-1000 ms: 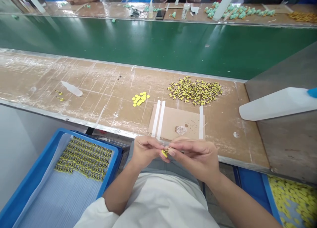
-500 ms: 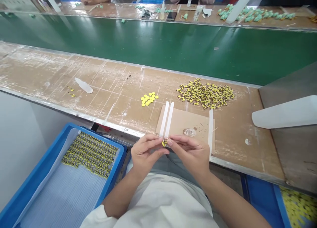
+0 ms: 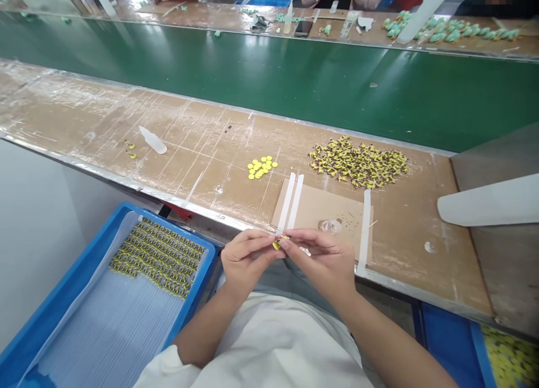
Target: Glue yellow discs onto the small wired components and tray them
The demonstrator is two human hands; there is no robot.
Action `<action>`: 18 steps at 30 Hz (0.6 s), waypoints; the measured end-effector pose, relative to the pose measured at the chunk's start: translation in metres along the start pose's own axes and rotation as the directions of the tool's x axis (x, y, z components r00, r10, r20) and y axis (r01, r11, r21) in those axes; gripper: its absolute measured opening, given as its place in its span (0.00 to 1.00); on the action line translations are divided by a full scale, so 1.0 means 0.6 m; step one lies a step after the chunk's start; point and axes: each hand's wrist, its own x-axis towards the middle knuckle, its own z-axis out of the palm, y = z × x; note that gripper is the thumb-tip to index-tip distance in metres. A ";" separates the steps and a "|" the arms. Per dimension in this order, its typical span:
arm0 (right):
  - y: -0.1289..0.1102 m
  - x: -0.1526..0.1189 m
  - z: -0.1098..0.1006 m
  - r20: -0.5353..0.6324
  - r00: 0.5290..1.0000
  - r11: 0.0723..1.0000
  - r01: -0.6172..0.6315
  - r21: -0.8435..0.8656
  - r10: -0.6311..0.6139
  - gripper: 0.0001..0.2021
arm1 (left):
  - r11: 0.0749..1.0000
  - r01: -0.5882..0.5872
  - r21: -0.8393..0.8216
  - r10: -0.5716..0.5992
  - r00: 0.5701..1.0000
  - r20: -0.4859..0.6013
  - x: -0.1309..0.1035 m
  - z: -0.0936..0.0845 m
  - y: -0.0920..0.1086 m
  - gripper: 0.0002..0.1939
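Between my two hands, just off the table's front edge, is a small yellow-and-dark piece [image 3: 276,245]. My left hand [image 3: 248,259] pinches it from the left with thumb and fingers. From the right, my right hand [image 3: 322,259] closes thumb and fingertips on the same piece; the fingers hide much of it. Beyond the hands lies a cardboard sheet [image 3: 314,205] held with white tape strips, and a small clear cup [image 3: 329,226] stands on it. Yellow discs [image 3: 260,167] lie to the left, and a heap of small yellow-and-brown parts [image 3: 360,160] to the right.
A blue tray [image 3: 122,214] at lower left holds rows of yellow-and-dark pieces. A white bottle [image 3: 152,140] lies on the table [image 3: 202,135]. A green belt [image 3: 269,73] runs behind. A white bar [image 3: 488,201] juts in at right. Co-workers sit across the belt.
The view has shifted a little, so the table and its contents appear farther right. My hands stay together on the small piece, with fingertips slightly closer.
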 end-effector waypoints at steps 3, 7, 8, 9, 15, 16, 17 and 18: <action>-0.002 0.000 0.002 0.005 0.999 0.999 0.036 -0.034 -0.036 0.07 | 0.999 -0.035 0.031 0.036 0.999 -0.026 -0.001 -0.004 0.003 0.19; -0.003 0.000 0.003 0.023 0.998 0.998 0.055 -0.029 -0.055 0.07 | 0.999 -0.052 0.012 0.052 0.999 -0.016 -0.006 -0.008 0.001 0.19; -0.003 0.000 0.002 0.021 0.998 0.998 0.061 -0.030 -0.060 0.07 | 0.998 -0.057 0.012 0.057 0.998 -0.006 -0.006 -0.009 0.000 0.19; -0.003 -0.001 0.002 0.016 0.998 0.997 0.065 -0.032 -0.065 0.07 | 0.998 -0.060 0.015 0.060 0.998 0.004 -0.007 -0.010 0.000 0.19; -0.001 -0.001 0.003 0.048 0.998 0.999 0.030 0.011 -0.031 0.06 | 0.996 -0.063 0.063 0.063 0.998 0.002 -0.004 -0.010 0.001 0.19; 0.000 -0.001 0.005 0.060 0.998 0.999 0.011 0.033 -0.013 0.07 | 0.996 -0.053 0.070 0.053 0.999 -0.003 -0.006 -0.011 0.004 0.19; 0.001 -0.001 0.009 0.075 0.997 0.998 -0.010 0.054 0.006 0.07 | 0.997 -0.033 0.069 0.034 0.999 -0.008 -0.009 -0.013 0.007 0.19; 0.003 0.000 0.014 0.100 0.995 0.997 -0.033 0.072 0.026 0.07 | 0.998 -0.008 0.056 0.009 1.000 -0.016 -0.013 -0.017 0.010 0.19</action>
